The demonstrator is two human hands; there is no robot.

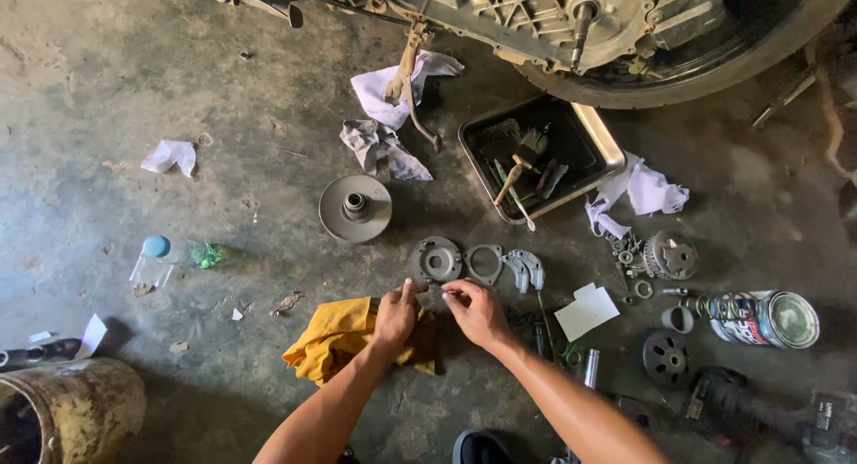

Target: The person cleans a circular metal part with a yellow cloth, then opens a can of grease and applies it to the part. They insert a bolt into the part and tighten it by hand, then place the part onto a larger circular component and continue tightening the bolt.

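Pinching a small dark part [435,290] between them, the left hand [395,314] and right hand [478,314] have fingertips pressed together on it; its detail is too small to tell. It sits just short of the round plate [435,261], above the yellow rag [344,337]. Risk, as judged: a slipped grip drops it onto the gritty floor [178,89] among loose parts.

Floor [134,80]: rough, matt concrete, stained. Round plate [435,261] on it: dull grey cast metal. Yellow rag [335,339] beside the plate: soft cloth, creased. Tray [607,143] beyond the plate: dark, greasy metal with shiny rim. Can [768,318] right of the plate: glossy metal.
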